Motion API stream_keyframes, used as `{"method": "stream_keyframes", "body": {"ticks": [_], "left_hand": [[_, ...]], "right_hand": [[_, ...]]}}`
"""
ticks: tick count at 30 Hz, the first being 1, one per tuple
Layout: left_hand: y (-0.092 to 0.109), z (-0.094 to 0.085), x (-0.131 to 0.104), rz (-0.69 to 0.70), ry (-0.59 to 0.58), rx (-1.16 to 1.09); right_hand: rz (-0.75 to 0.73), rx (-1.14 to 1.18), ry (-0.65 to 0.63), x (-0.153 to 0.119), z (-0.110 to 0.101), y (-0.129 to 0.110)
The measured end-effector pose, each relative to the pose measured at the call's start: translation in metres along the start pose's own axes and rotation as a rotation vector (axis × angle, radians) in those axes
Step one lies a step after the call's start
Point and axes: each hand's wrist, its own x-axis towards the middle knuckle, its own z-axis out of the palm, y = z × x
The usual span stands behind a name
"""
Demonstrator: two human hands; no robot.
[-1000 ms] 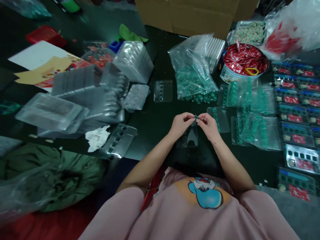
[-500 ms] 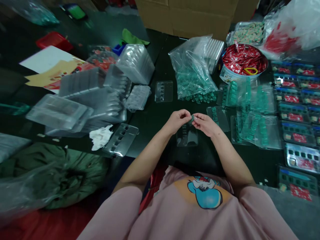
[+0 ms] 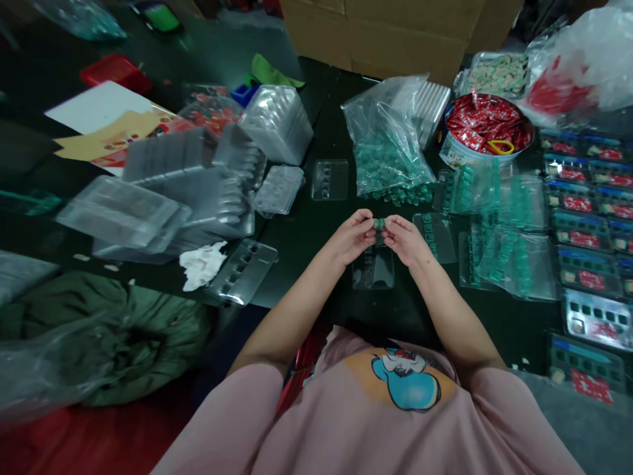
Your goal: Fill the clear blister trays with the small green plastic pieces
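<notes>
Green piece [image 3: 378, 224], partly hidden by fingers [image 3: 366, 226].

Shows dusty pink on the shirt [image 3: 316, 429] at six o'clock, printed with a cartoon figure [image 3: 408, 386] in blue, white and red against orange. Turns dull green on the small piece [image 3: 378, 224] at the dial's centre, then brighter teal in the plastic bag [image 3: 390, 158] toward one and in the filled trays [image 3: 521, 264] near three. Glitters red with white flecks in the tin [image 3: 487, 128] at two, looped with yellow. Goes plain brown on the cardboard box [image 3: 386, 36] toward twelve, blue on the little tub [image 3: 244, 95] at eleven, red on the dish [image 3: 116, 74] at ten, olive on the bundled cloth [image 3: 128, 323] at eight.
</notes>
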Motion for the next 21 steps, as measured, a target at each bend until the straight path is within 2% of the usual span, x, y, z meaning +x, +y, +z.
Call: {"method": "stream_keyframes", "body": {"ticks": [3,5,8,12,16,21], "left_hand": [[0.003,-0.009,0.004,-0.056,-0.003,-0.003],[0.004,-0.016,0.007,-0.051,0.045,0.070],[0.002,-0.024,0.010,0.024,0.137,0.276],[-0.009,-0.031,0.008,0.140,0.182,0.577],[-0.023,-0.040,0.005,0.168,0.201,0.855],[-0.036,-0.044,0.004,0.178,0.235,1.056]], "right_hand": [[-0.023,-0.076,0.041,0.009,0.001,0.002],[-0.052,-0.182,0.088,0.018,-0.001,0.006],[-0.133,-0.382,0.105,0.028,-0.005,0.013],[-0.210,-0.701,0.079,0.030,-0.007,0.026],[-0.222,-0.945,0.102,0.026,-0.004,0.039],[-0.254,-1.177,0.092,0.024,0.000,0.052]]}}
